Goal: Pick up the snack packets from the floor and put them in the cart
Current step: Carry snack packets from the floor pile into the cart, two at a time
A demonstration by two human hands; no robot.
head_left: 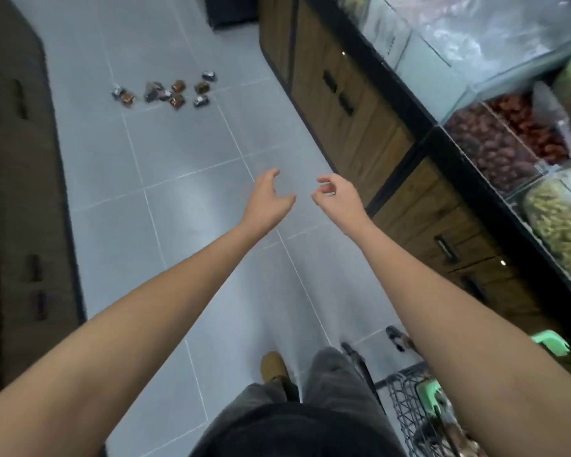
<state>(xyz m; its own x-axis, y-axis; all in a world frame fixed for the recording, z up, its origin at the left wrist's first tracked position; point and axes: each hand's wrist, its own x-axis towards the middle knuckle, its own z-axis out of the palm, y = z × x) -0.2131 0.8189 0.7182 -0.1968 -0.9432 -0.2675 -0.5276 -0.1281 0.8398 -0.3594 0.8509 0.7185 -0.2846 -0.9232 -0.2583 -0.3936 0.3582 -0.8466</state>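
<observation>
While the snack packets [165,92] lie scattered in a loose cluster on the grey tiled floor [185,199] well ahead of the person, both arms reach forward with nothing in them. The left hand [269,197] is open, its fingers loosely curled and the thumb spread wide; the right hand [335,196] is also empty, with the fingers bent inward toward the thumb but closed on nothing. The cart [409,400], a dark wire basket with green trim, sits at the person's right side, close to the legs and beside the wooden cabinets [353,127] under the bins of dried goods [495,143].

The step in hand looks like the approach, since the packets are far out of reach. To do it well, the person would likely walk up until the cluster lies just in front of the feet, then crouch rather than stretch. Because the packets are small and some touch or overlap, gathering several at once with both hands cupped inward should serve better than pinching them singly, though the glossy wrappers may slip. The outlying packet at the far right of the cluster and the pair at the left could be swept toward the middle first. Bringing the cart along would shorten each carry; as it stands, it is well apart from the packets.
</observation>
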